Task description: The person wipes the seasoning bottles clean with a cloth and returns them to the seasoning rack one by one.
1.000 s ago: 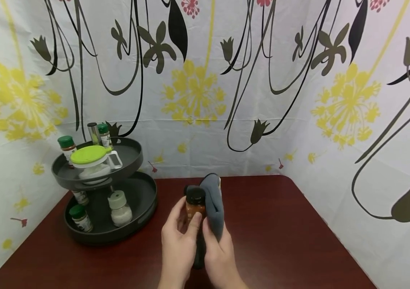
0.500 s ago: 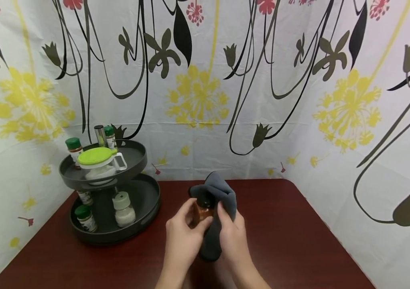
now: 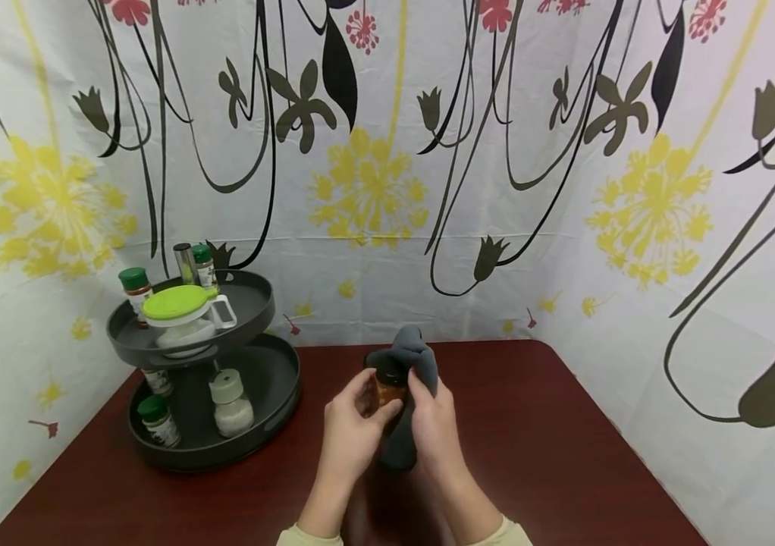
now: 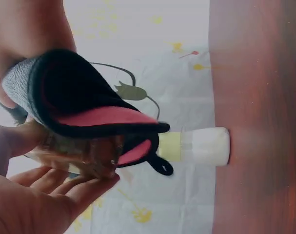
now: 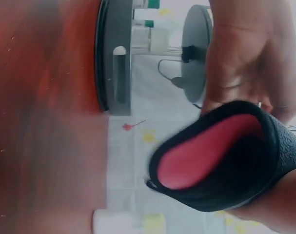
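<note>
Moved since one second ago: one grey cloth [image 3: 415,351], then upright at the right of the jar [image 3: 390,392], now bends round its black cap [image 3: 392,373]. Two cream sleeves [image 3: 309,537] have entered. Left grip [image 3: 352,432]: thumb and fingers parted by the jar's width, curled round the one amber jar above the table [image 3: 531,440]. Right grip [image 3: 434,425]: pinching the cloth, thumb nearest. Beyond, left wrist view: one pale-capped bottle [image 4: 201,146] on the table. Farther left, one two-tier rack [image 3: 258,441]. Lower tier: one shaker [image 3: 230,407], one green-capped bottle [image 3: 158,422], one partly hidden bottle [image 3: 158,381]. Upper tier: one lime-lidded tub [image 3: 183,318], one metal-capped bottle [image 3: 185,264], two green-capped bottles [image 3: 136,293]. Labels [image 3: 165,433] there: print too small to read. Farthest: flowered sheeting [image 3: 370,292].
</note>
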`<state>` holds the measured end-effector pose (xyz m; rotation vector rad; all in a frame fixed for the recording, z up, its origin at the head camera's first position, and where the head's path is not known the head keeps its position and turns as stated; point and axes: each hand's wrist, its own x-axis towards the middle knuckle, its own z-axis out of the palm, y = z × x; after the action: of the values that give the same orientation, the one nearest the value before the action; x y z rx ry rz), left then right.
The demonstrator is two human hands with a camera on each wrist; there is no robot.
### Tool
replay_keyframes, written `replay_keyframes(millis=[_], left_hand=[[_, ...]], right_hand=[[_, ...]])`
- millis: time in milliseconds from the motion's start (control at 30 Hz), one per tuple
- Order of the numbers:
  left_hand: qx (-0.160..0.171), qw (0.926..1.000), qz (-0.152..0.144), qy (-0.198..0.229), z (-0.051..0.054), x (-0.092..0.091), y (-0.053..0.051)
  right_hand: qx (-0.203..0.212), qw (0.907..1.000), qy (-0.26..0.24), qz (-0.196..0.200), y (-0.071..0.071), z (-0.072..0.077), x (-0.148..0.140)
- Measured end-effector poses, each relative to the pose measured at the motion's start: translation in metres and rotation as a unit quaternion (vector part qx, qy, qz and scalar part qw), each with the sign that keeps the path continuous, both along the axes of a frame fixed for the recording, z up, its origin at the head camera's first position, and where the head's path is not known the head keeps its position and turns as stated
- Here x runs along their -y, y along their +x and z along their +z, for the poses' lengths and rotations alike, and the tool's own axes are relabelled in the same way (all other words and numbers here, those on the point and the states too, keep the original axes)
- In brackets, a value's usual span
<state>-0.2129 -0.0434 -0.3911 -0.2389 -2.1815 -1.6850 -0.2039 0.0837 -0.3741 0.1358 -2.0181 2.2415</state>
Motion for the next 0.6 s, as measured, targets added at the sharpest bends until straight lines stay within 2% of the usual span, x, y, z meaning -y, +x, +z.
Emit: replay_keyframes(millis=[67,167,267,333,400,500,567,600], left_hand=[[-0.01,0.9998,0.008,0.018,0.0,0.0,-0.003],[-0.032,0.9981,0.017,0.05,0.002,0.002,-0.007],[-0.04,0.9969,0.008,0.067,0.002,0.004,-0.011],[-0.037,0.9973,-0.004,0.063,0.0,0.004,-0.013],[-0.029,0.9978,-0.013,0.058,-0.003,0.004,-0.013],[-0.03,0.9979,-0.013,0.055,-0.005,0.005,-0.011],[-0.04,0.9972,-0.003,0.063,-0.003,0.006,-0.01],[-0.046,0.9967,0.003,0.067,-0.002,0.007,-0.009]], right_hand=[[0.004,1.0,-0.004,0.008,-0.002,-0.006,0.002],[0.057,0.9976,-0.021,0.032,-0.006,-0.017,0.003],[0.09,0.9952,-0.016,0.035,-0.009,-0.014,0.002],[0.07,0.9974,0.002,0.02,-0.008,-0.007,0.001],[0.023,0.9996,0.016,0.002,-0.006,-0.002,0.002],[-0.034,0.9991,0.025,-0.008,-0.003,-0.005,0.007],[-0.031,0.9992,0.025,-0.006,-0.001,-0.012,0.009],[-0.015,0.9996,0.022,0.001,-0.001,-0.016,0.01]])
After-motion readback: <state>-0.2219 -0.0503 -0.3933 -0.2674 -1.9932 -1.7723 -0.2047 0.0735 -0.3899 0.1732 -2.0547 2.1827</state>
